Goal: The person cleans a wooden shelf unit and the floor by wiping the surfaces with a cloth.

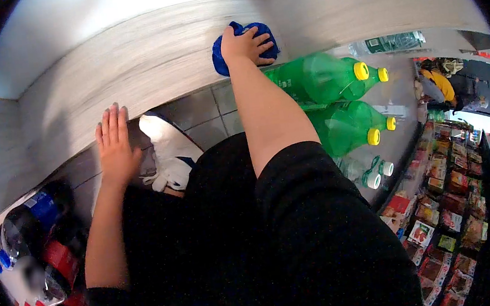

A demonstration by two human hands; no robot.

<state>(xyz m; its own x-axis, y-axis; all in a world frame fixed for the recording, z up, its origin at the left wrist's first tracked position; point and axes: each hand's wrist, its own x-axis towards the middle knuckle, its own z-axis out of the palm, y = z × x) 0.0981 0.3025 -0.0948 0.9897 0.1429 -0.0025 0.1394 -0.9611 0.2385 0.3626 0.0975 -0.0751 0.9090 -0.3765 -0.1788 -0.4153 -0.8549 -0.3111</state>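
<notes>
A bunched blue cloth (220, 59) lies against the pale wood-grain shelf board (146, 50), near its right corner. My right hand (246, 45) holds it pressed to the board, fingers spread over the cloth. Farther left, my left hand (115, 143) rests on the board's near edge with its fingers stretched out and nothing in them. Just right of my right forearm stand large green bottles (323, 77) with yellow caps. Below the left hand, a white shoe (164, 140) shows on the tiled floor.
Clear bottles with white caps (373, 181) stand below the green ones. At lower left are dark bottles with red labels (61, 262) and blue or red caps. Racks of packaged goods (440, 222) line the right side. A clear bottle (385, 43) lies at the upper right.
</notes>
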